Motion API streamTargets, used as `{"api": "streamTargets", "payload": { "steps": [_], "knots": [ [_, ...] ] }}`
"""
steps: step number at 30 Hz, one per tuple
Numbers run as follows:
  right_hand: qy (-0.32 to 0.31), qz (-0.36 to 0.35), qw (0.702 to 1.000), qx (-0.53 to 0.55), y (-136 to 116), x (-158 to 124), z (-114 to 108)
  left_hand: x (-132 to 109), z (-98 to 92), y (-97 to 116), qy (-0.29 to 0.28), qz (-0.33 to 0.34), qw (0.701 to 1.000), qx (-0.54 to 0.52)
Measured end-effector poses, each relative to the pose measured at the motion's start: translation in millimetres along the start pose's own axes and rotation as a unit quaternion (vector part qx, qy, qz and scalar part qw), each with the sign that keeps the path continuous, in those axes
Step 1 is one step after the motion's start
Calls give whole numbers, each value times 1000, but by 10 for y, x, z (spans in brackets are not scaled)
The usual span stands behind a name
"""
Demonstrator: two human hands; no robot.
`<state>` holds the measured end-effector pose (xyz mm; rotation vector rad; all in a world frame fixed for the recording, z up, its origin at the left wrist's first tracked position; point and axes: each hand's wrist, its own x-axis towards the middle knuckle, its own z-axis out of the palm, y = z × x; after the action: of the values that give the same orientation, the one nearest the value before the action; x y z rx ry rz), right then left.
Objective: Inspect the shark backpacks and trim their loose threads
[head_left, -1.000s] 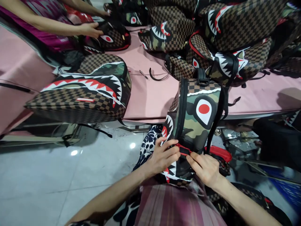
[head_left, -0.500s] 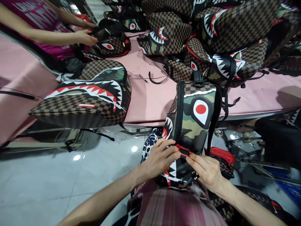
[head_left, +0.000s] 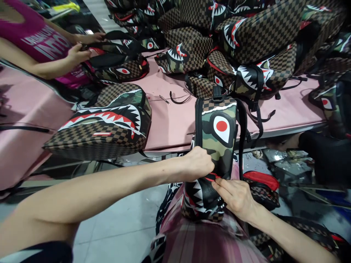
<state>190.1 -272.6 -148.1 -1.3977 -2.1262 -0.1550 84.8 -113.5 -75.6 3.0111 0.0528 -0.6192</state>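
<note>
A backpack with a brown check, camouflage, a red-and-white eye and shark teeth stands on my lap, leaning by the pink table's edge. My left hand is closed in a fist over its side, just above a small red-edged opening. Whatever those fingers grip is hidden beneath them. With fingers pinched together, my right hand holds the backpack at the right end of that red edge. A black top handle and a shoulder strap hang at the bag's far end and right side.
Another shark backpack lies on the pink table to the left. Several more backpacks are piled behind. A pen lies between. At far left a co-worker's hands handle a bag. A red-lined pouch is at my right.
My left hand has closed into a fist and shifted up slightly, its forearm swinging level. My right hand keeps its place. The co-worker's hands have moved left, lifting part of their bag.
</note>
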Motion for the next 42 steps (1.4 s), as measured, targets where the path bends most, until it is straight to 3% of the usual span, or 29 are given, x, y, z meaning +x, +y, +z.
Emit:
{"api": "streamTargets", "payload": {
  "steps": [4,10,13,15,18,25,29,36,42],
  "knots": [
    [6,1,1000,1,16,-12,20,-73,120,-26,-8,-20,1000,7],
    [-5,9,1000,11,29,-32,18,-128,387,55,132,-79,988,-5],
    [-40,58,996,57,77,-9,-82,-176,480,66,181,-88,980,-3],
    [-58,132,986,79,117,58,-196,-213,535,64,204,-98,974,-4],
    [-85,240,967,24,134,226,-368,-255,621,72,239,-119,964,-5],
    [-240,275,925,-106,-43,525,-395,-319,769,132,331,-129,934,28],
    [-258,293,911,-134,-103,646,-334,-347,759,121,340,-138,930,20],
    [-303,264,905,-142,-110,886,-256,-363,707,90,297,-143,944,-7],
    [-324,256,901,-137,-77,928,-207,-390,689,98,280,-143,949,-17]
  ]
}}
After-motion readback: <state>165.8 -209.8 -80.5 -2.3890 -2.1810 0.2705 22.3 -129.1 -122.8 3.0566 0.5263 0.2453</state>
